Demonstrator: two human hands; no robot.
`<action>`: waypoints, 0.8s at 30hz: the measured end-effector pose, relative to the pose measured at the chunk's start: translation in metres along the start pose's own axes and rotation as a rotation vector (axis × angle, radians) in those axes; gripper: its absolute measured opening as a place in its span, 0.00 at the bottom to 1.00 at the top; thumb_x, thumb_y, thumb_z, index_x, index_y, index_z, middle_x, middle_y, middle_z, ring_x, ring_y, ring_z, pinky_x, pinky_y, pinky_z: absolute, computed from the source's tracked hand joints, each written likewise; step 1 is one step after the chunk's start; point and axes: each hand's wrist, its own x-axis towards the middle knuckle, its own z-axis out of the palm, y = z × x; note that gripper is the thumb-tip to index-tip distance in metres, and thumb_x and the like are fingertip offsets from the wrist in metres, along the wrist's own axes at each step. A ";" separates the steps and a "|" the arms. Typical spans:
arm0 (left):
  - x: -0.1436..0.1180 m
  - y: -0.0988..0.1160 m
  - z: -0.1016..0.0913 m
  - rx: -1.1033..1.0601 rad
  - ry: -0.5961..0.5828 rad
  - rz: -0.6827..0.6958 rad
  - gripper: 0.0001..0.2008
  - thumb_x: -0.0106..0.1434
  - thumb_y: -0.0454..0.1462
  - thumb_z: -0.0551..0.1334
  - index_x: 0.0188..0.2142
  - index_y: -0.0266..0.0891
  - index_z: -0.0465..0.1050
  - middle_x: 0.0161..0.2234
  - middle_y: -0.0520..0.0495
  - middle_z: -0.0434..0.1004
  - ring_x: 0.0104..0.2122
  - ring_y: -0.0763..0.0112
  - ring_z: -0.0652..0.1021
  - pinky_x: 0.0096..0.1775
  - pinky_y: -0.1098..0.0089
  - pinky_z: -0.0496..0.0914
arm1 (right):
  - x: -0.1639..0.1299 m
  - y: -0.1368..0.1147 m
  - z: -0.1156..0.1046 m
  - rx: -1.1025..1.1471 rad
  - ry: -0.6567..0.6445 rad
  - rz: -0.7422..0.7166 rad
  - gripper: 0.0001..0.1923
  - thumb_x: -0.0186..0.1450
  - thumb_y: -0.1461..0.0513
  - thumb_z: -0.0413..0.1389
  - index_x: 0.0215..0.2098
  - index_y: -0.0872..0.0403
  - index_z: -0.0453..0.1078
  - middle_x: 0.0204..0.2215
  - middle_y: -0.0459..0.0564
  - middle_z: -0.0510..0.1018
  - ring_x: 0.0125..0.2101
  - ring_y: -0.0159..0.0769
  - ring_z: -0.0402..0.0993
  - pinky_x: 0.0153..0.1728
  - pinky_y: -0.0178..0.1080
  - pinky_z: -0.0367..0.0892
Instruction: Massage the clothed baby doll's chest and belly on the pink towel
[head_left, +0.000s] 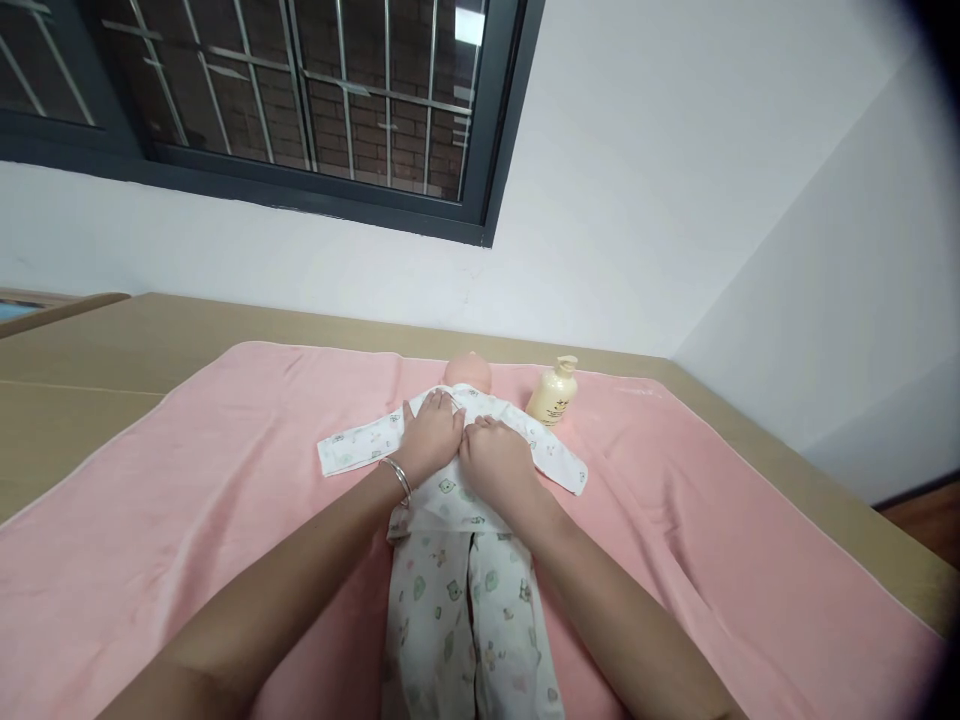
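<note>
**Both hands flat on the doll's chest**

We take the doll (459, 470) as our landmark: it lies on its back in the middle of the pink towel (187, 500), head (468, 373) pointing toward the wall, dressed in a white printed top (450, 495) and matching trousers (469, 620). Our left hand (433, 432) rests palm down on the doll's chest, fingers (435, 405) lying together and flat on the fabric, gripping nothing; a silver bangle (397, 478) circles that wrist. Our right hand (496, 458) lies just beside it on the same chest, touching the top, its fingers close together and slightly curled against the cloth, not clamped on anything. The top's empty sleeves spread out to either side of the doll. Just beyond the doll's shoulder on the right-hand side stands a cream pump bottle (553, 392), upright on the towel. The towel covers a tan worktop (82, 350), which reaches the white wall behind the doll's head.
</note>
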 end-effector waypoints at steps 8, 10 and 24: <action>-0.007 0.001 0.022 -0.043 0.150 -0.014 0.23 0.70 0.40 0.46 0.59 0.35 0.64 0.63 0.34 0.63 0.65 0.52 0.61 0.64 0.41 0.49 | 0.027 0.038 0.027 0.227 0.026 0.130 0.28 0.73 0.56 0.41 0.66 0.64 0.56 0.66 0.62 0.56 0.66 0.46 0.49 0.64 0.46 0.47; -0.009 -0.002 0.023 -0.055 0.192 0.039 0.21 0.69 0.38 0.46 0.57 0.36 0.67 0.61 0.37 0.67 0.64 0.54 0.62 0.65 0.44 0.50 | 0.027 0.038 0.031 0.197 0.026 0.147 0.28 0.73 0.57 0.40 0.66 0.66 0.54 0.65 0.64 0.56 0.66 0.47 0.49 0.64 0.47 0.46; -0.018 -0.008 0.026 -0.239 0.403 0.048 0.24 0.72 0.41 0.41 0.62 0.38 0.59 0.68 0.40 0.53 0.69 0.62 0.50 0.67 0.47 0.43 | 0.018 0.023 0.029 0.267 0.180 -0.071 0.24 0.70 0.62 0.45 0.62 0.58 0.64 0.65 0.56 0.58 0.67 0.42 0.48 0.66 0.47 0.43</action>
